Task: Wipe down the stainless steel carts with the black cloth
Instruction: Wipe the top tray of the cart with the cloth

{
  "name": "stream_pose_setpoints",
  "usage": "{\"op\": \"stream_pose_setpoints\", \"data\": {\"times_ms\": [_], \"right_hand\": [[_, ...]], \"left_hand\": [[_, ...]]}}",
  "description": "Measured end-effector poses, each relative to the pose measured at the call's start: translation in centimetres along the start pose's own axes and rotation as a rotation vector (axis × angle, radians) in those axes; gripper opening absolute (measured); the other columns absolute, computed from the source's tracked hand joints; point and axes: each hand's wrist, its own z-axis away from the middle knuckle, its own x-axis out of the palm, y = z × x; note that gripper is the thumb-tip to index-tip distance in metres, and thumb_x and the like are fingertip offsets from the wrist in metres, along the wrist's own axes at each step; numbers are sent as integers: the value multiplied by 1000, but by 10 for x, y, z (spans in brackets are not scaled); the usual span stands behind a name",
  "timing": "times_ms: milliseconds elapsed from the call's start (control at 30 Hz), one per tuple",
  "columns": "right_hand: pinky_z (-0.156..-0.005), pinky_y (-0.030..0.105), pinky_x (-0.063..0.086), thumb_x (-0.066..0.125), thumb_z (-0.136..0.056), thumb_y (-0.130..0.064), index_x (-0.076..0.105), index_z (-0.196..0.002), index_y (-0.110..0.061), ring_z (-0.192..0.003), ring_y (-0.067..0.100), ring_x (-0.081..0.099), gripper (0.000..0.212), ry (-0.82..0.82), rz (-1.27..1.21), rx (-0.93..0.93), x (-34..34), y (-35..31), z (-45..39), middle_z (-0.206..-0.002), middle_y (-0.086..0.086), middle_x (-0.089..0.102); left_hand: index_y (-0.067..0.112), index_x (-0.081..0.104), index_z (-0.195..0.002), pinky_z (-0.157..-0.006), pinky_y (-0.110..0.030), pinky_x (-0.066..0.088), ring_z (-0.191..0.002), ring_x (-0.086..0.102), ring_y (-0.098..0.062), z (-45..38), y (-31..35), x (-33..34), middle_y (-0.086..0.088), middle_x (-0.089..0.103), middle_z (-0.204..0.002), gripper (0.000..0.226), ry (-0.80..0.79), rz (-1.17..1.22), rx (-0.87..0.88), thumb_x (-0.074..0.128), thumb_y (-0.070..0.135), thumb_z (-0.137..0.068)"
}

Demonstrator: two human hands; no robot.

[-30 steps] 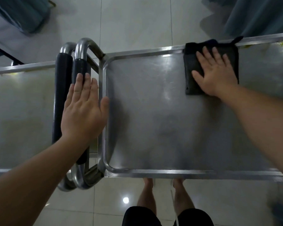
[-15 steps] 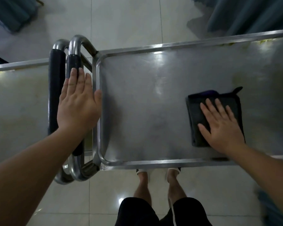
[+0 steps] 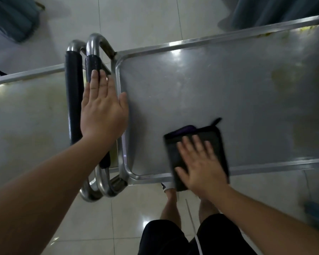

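Pressing hand: the right hand [image 3: 201, 168] lies flat, fingers straight and spread, on the black cloth [image 3: 197, 155], pinning rather than gripping it.
Cloth: folded, at the near edge of the right cart [image 3: 219, 85], its near end overhanging the rim; a purple fold and a small loop show at its far side.
Left hand: the left hand [image 3: 102, 109] rests open, fingers straight and together, on the black-padded handle [image 3: 93, 66], thumb against the cart's left rim, well left of the cloth.
Left cart: the left cart [image 3: 26, 111] stands just beside the handles.
Writing: none legible.
Stains: yellowish marks [image 3: 284, 76] far right.
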Motion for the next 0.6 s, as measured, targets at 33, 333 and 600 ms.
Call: {"op": "stream_pose_setpoints", "data": {"times_ms": [33,333,600], "right_hand": [[-128,55,8,39,-98,-63,20,-166,-22,-161,26,0,81,-18,-24,-80,4,-33,-11,-173,2,14],[-128,50,0,20,-109,-52,7,-166,-25,-158,19,-18,65,-128,-22,-405,5,-124,-44,-173,-5,0],[-127,51,16,36,-100,-60,23,-165,-30,-160,20,10,72,-12,53,-91,-23,53,-6,-172,-6,19]], "left_hand": [[12,8,-170,-131,-37,-8,-162,-16,-13,0,0,0,-3,-4,-179,75,1,3,-2,4,58,-111],[10,7,-169,-131,-36,-10,-162,-15,-14,-2,-2,0,-5,-4,-179,75,2,-12,7,4,56,-110],[13,5,-170,-131,-36,-10,-161,-18,-11,-1,-4,-1,-2,-5,-179,75,-3,56,20,4,58,-110]]}}
